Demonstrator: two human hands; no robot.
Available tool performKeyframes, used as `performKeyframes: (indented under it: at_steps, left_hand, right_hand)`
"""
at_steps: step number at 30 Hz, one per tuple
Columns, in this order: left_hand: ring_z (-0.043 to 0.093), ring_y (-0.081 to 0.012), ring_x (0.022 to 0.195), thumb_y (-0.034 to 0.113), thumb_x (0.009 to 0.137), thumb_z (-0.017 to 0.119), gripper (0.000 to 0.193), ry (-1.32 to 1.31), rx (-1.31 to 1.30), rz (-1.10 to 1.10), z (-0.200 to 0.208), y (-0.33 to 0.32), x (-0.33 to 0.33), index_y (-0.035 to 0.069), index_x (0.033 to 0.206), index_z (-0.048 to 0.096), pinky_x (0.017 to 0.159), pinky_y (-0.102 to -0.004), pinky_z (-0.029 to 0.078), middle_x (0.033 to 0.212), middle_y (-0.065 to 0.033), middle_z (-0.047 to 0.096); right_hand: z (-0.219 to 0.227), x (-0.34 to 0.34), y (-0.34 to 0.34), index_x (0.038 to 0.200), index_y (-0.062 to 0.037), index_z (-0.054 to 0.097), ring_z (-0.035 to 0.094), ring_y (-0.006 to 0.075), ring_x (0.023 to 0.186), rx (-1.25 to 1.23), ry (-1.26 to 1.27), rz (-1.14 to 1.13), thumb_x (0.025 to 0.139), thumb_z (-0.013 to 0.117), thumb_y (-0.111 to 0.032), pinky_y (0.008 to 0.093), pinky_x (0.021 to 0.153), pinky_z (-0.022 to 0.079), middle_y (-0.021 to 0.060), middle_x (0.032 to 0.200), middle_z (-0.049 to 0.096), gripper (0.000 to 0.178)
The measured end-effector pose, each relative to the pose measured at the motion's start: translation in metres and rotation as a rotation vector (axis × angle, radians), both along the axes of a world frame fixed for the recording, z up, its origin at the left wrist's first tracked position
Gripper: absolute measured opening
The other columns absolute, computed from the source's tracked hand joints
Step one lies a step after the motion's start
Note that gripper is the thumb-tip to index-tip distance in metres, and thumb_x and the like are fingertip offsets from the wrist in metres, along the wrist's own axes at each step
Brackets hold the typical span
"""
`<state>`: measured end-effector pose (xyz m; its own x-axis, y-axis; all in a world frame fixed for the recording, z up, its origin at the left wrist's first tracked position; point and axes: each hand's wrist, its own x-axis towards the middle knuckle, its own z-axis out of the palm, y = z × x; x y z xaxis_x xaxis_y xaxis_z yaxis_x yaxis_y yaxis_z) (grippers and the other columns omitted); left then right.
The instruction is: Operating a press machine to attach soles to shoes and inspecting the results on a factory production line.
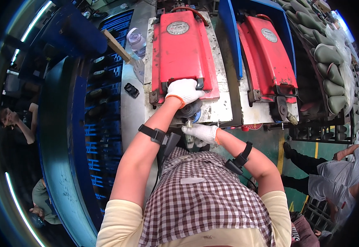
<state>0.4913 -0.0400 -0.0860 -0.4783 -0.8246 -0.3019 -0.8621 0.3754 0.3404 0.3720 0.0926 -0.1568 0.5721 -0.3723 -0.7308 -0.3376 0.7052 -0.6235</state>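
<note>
The red cover (183,51) sits at the upper middle, directly ahead of the person, on a scuffed white table (222,108). It is a long box shape with a raised centre, soft-edged corners, and a smooth painted skin marked by dark scuffs. It looks like rigid metal or hard moulding, so it would probably feel heavy and stiff and not fragile, though its glossy slopes could be slippery under cloth. The black handle (200,84) across its near edge is the sensible hold, firmer than the flat sides.

The left hand (183,91), in a white knit glove with an orange cuff, lies over that handle, its fingers curled closed around the bar; the fingertips are hidden. The right hand (202,133), gloved alike, is lower, beside a short, pale knob (189,123). Its fingers are partly bent, but I cannot tell whether they grip it. Between the hands is a rounded, dark fitting (189,109).

To the right, a second red cover (265,55) stands within a flat-walled blue guard (231,45). Farther right are smooth, curved grey-green forms (328,55) in rows. On the left are a translucent bottle (136,42) and a small black object (131,90).
</note>
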Motion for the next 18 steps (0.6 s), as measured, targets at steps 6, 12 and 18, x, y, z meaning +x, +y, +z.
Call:
performKeyframes:
  at_steps: [6, 12, 18]
  left_hand:
    - [0.073, -0.0366, 0.094, 0.052, 0.086, 0.065, 0.048, 0.027, -0.017, -0.019, 0.007, 0.002, -0.006, 0.007, 0.099, 0.076, 0.085, -0.0473, 0.057, 0.099, -0.0192, 0.075]
    - [0.070, -0.0398, 0.088, 0.053, 0.088, 0.063, 0.048, 0.134, -0.101, -0.079, 0.070, -0.004, 0.017, 0.005, 0.094, 0.068, 0.081, -0.0480, 0.054, 0.089, -0.0213, 0.071]
    - [0.071, -0.0334, 0.098, 0.031, 0.090, 0.070, 0.036, 0.358, -0.530, -0.128, 0.160, -0.028, 0.031, 0.009, 0.119, 0.069, 0.087, -0.0411, 0.055, 0.105, -0.0156, 0.073]
  right_hand:
    - [-0.054, 0.031, 0.007, 0.148, -0.0025, 0.045, 0.069, 0.0430, 0.114, 0.320, -0.405, -0.198, 0.103, 0.049, -0.064, 0.0510, 0.098, 0.055, 0.0288, 0.124, 0.068, 0.076]
    - [0.006, -0.009, -0.014, 0.143, -0.0021, 0.049, 0.075, 0.0286, 0.079, -0.096, -0.038, 0.273, 0.103, 0.053, -0.057, 0.0350, 0.066, 0.062, 0.0242, 0.115, 0.072, 0.068]
    - [0.055, -0.058, -0.069, 0.129, -0.0050, 0.056, 0.072, 0.0158, 0.074, -0.337, -0.089, -0.117, 0.103, 0.058, -0.048, 0.0279, 0.058, 0.055, 0.0110, 0.107, 0.073, 0.050]
